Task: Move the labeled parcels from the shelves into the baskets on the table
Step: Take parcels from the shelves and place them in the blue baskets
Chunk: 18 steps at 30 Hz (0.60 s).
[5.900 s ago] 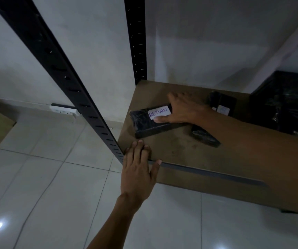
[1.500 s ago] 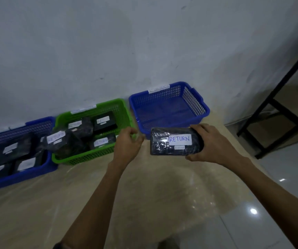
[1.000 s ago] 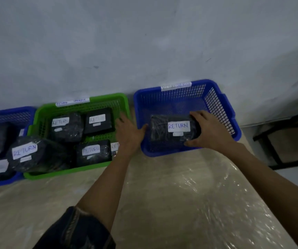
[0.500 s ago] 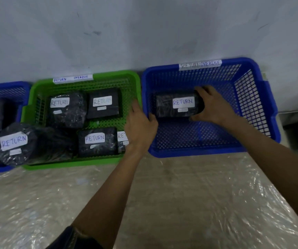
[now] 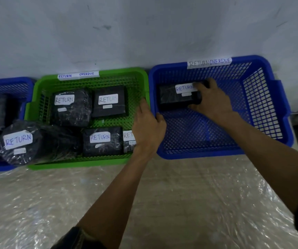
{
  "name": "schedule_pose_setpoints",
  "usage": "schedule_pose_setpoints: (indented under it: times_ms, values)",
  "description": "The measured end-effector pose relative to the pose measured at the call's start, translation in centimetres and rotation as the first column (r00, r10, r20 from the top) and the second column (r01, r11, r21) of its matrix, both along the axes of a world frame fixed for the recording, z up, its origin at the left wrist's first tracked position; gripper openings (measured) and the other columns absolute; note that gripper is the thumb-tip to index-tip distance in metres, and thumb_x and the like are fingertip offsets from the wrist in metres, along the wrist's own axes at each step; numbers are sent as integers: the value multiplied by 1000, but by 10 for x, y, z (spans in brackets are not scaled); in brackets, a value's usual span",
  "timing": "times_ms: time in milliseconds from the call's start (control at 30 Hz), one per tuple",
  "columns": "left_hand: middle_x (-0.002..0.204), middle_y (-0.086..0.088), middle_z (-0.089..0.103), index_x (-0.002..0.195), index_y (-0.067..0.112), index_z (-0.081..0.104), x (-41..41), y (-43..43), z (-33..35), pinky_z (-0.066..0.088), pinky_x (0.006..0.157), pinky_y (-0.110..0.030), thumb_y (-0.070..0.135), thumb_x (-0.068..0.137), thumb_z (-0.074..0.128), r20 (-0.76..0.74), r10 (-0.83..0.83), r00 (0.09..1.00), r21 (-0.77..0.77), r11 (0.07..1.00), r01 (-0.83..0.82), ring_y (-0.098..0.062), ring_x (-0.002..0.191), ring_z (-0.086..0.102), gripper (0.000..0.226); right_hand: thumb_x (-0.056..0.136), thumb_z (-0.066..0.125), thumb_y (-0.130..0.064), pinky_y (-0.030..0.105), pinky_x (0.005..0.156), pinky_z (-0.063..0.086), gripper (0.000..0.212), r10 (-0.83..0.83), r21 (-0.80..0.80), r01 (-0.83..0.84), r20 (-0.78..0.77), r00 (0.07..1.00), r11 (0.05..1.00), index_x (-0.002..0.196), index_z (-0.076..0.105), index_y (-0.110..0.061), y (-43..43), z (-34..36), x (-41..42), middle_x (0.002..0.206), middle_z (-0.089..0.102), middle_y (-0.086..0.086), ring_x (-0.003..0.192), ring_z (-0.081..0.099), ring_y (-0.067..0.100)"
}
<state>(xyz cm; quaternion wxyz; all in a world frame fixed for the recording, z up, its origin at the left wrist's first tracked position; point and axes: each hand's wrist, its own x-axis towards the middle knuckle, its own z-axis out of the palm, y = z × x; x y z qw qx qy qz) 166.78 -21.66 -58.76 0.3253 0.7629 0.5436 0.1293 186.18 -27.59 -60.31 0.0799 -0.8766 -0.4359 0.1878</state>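
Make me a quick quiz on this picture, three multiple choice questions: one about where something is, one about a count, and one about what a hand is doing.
1. Where does the black parcel under the right hand lie?
A. In the far left part of the right blue basket
B. In the green basket
C. On the bare table

2. How many parcels does the right blue basket hold?
A. Five
B. One
C. Three

3. What is the right hand doing?
A. Pointing at the wall
B. Lying flat on the table
C. Holding the black parcel's right end

Answers:
1. A: the parcel sits on the blue mesh floor near the far and left walls.
2. B: no other parcel shows on that basket's floor.
3. C: its fingers lie over the parcel's top and its thumb is at the near edge.
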Motion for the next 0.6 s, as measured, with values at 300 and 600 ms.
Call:
schedule_pose_setpoints:
  times_ms: [300, 600]
  values:
    - [134, -14, 48, 145, 8, 28, -5, 2, 7, 47, 90, -43, 26, 89, 54, 22, -28, 999, -24, 999, 28, -31, 117, 51, 64, 78, 73, -31, 60, 109, 24, 89, -10, 25, 10, -8, 1000, 1000, 148, 17, -25, -29, 15, -26, 158, -2, 12, 143, 14, 35]
    - [125, -8, 49, 126, 10, 53, -41, -13, 49, 45, 90, -33, 26, 88, 63, 181, -147, 972, 156, 981, 119, -21, 112, 51, 43, 82, 69, -29, 43, 88, 48, 42, 92, 248, -95, 25, 995, 964, 118, 59, -10, -81, 65, -73, 113, 64, 14, 102, 61, 32]
